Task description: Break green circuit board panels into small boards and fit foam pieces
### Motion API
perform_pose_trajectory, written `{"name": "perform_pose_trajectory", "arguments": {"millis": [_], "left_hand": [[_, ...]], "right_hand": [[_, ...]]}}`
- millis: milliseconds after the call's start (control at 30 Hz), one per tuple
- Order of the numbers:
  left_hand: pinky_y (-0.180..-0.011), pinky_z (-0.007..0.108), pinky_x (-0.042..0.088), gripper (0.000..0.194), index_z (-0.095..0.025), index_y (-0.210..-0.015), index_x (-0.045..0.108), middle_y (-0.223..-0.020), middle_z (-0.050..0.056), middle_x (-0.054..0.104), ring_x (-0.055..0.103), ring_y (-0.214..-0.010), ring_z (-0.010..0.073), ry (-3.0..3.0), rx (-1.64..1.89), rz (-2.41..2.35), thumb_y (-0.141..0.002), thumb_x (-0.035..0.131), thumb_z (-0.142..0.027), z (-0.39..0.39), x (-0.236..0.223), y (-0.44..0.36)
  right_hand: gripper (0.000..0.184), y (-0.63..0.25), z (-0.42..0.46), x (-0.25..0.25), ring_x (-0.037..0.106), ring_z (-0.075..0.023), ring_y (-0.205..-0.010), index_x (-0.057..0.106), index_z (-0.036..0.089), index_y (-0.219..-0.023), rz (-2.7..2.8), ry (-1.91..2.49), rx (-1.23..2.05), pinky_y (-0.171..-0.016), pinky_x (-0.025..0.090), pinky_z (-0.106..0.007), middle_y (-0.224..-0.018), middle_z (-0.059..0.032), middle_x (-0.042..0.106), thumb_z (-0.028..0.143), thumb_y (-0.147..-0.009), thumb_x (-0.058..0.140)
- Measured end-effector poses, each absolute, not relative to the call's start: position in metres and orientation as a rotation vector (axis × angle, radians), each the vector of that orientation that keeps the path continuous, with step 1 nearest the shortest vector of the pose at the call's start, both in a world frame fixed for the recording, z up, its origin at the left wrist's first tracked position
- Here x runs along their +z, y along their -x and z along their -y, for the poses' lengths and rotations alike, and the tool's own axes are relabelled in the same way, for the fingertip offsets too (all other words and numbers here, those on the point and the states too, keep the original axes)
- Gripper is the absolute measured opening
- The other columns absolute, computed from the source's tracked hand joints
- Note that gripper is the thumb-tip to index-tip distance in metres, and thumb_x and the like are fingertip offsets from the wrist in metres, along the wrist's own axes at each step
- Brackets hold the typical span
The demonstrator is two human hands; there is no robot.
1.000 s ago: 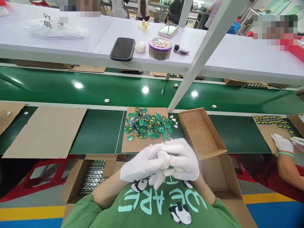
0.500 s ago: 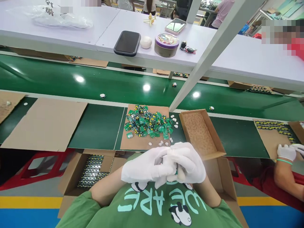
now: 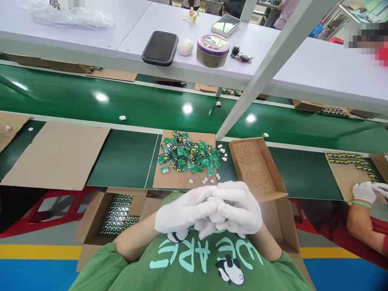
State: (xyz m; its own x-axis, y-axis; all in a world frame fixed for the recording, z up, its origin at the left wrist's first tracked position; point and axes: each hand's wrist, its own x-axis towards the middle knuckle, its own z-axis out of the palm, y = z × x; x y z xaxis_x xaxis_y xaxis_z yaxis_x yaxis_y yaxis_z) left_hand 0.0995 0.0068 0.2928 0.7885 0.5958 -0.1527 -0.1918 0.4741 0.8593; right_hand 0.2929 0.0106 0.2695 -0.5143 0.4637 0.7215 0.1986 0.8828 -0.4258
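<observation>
In white gloves, my left hand (image 3: 189,212) and my right hand (image 3: 239,208) meet in front of my chest, fingers curled and fingertips pressed together. They almost wholly hide a small green circuit board, whose edge showed in my right fingers half a second ago. What my left fingertips pinch cannot be made out. Just beyond my hands, a heap of small green circuit boards (image 3: 194,155) with yellow parts lies on a cardboard sheet (image 3: 162,182). Several small white pieces (image 3: 222,150) are scattered at its right and front edges.
A shallow cardboard tray (image 3: 254,167) stands right of the heap. Below left, an open box (image 3: 91,220) holds rows of boards. A green conveyor belt (image 3: 151,103) runs behind, under a white shelf (image 3: 127,28) and slanted post (image 3: 266,68). A co-worker's gloved hand (image 3: 363,192) is at far right.
My fingers have closed closer together, and the green board edge has gone out of sight between them. Small pieces on the belt have shifted left. My view has tilted slightly down.
</observation>
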Motion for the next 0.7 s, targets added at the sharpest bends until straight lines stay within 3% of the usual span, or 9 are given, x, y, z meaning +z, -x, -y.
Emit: {"name": "perform_pose_trajectory", "arguments": {"millis": [167, 333, 433, 533, 700], "left_hand": [[-0.047, 0.023, 0.038, 0.025, -0.016, -0.085, 0.061, -0.081, 0.005, 0.063, 0.051, -0.055, 0.0112, -1.031, 0.548, -0.486, -0.086, 0.054, -0.04, -0.008, 0.292, -0.104], [-0.047, 0.021, 0.036, 0.012, -0.014, -0.079, 0.06, -0.072, 0.001, 0.059, 0.045, -0.052, 0.0084, -1.104, 0.582, -0.577, -0.081, 0.051, -0.021, -0.01, 0.3, -0.109], [-0.055, 0.022, 0.039, 0.01, -0.015, -0.068, 0.055, -0.072, 0.0, 0.056, 0.049, -0.064, 0.0108, -1.156, 0.619, -0.591, -0.075, 0.051, -0.01, -0.011, 0.303, -0.11], [-0.061, 0.023, 0.041, 0.014, -0.016, -0.073, 0.057, -0.081, -0.001, 0.059, 0.052, -0.072, 0.0122, -1.156, 0.616, -0.517, -0.068, 0.052, -0.004, -0.011, 0.303, -0.109], [-0.062, 0.023, 0.04, 0.016, -0.017, -0.08, 0.057, -0.081, -0.003, 0.059, 0.051, -0.072, 0.0111, -1.172, 0.526, -0.616, -0.071, 0.051, -0.005, -0.009, 0.302, -0.108]], "right_hand": [[0.041, -0.291, -0.009, 0.273, 0.065, -0.0191, -0.09, 0.048, 0.022, -0.127, 2.159, 0.629, 0.399, -0.075, 0.056, -0.033, -0.101, -0.0087, 0.065, 0.028, -0.088, 0.058], [0.046, -0.292, -0.011, 0.276, 0.062, -0.0201, -0.093, 0.046, 0.019, -0.129, 2.236, 0.63, 0.299, -0.078, 0.055, -0.034, -0.101, -0.0095, 0.063, 0.028, -0.087, 0.06], [0.045, -0.292, -0.013, 0.28, 0.06, -0.0206, -0.095, 0.046, 0.019, -0.129, 2.298, 0.662, 0.359, -0.078, 0.054, -0.034, -0.1, -0.0096, 0.061, 0.03, -0.087, 0.06], [0.038, -0.293, -0.013, 0.281, 0.058, -0.0203, -0.093, 0.051, 0.02, -0.121, 2.329, 0.645, 0.44, -0.076, 0.053, -0.034, -0.098, -0.0091, 0.06, 0.027, -0.085, 0.06], [0.043, -0.293, -0.013, 0.278, 0.055, -0.0203, -0.09, 0.049, 0.022, -0.124, 2.305, 0.635, 0.444, -0.074, 0.052, -0.035, -0.099, -0.0083, 0.057, 0.027, -0.082, 0.059]]}}
